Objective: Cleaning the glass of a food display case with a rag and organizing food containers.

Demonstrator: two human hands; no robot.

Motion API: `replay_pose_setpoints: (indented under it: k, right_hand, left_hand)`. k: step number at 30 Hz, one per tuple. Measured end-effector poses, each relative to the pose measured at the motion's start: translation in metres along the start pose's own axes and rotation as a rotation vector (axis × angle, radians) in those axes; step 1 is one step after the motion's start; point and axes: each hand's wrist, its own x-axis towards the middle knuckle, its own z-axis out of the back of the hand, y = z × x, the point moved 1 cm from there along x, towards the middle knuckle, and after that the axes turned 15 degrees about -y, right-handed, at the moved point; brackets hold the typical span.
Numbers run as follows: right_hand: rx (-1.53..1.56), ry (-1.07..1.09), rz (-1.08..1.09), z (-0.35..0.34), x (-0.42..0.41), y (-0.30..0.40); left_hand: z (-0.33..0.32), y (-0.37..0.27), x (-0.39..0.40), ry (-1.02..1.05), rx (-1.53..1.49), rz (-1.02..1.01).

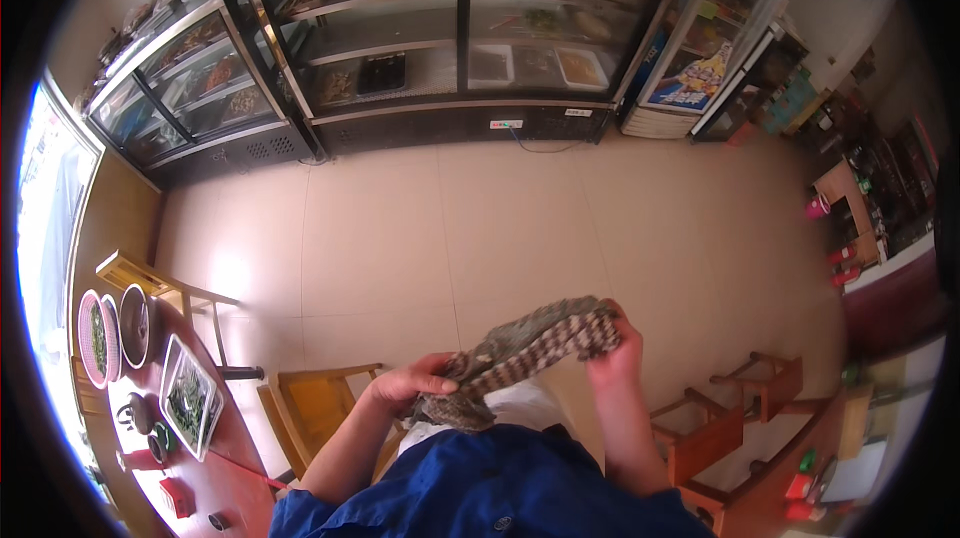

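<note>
A bunched cloth [536, 346], grey-green along one side and brown-and-white checked along the other, stretches between my two hands at waist height. My left hand [420, 384] grips its lower left end, thumb on top, and a loose grey fold hangs below the fingers. At the upper right end, my right hand [619, 358] is closed around the cloth; its fingertips are partly hidden behind the fabric.
Glass display fridges [461, 35] line the far wall beside an upright drinks cooler [697, 50]. Left stands a round table [232, 489] with a pink basket [95, 339], a bowl [136, 324] and a tray of greens [191, 395]. Wooden chairs [315, 407] stand close on both sides, near another table [784, 478].
</note>
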Motion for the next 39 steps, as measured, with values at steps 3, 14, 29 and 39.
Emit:
replay_pose_setpoints:
  k: [3,14,29,39]
  right_hand:
    - [0.085,0.072,0.037,-0.069,0.098,0.012]
    - [-0.937,0.633,0.164,-0.416,0.270,-0.079]
    - [-1.177,0.832,0.727,-0.666,0.384,-0.296]
    - [-1.502,1.203,-0.027,-0.736,0.459,-0.405]
  left_hand:
    - [0.047,-0.053,0.049,-0.018,0.057,0.049]
    - [0.213,-0.153,0.198,-0.832,-0.485,-0.122]
    - [0.432,-0.419,0.311,-0.874,-0.357,-0.259]
    - [0.516,-0.548,0.377,-0.866,-0.795,-0.523]
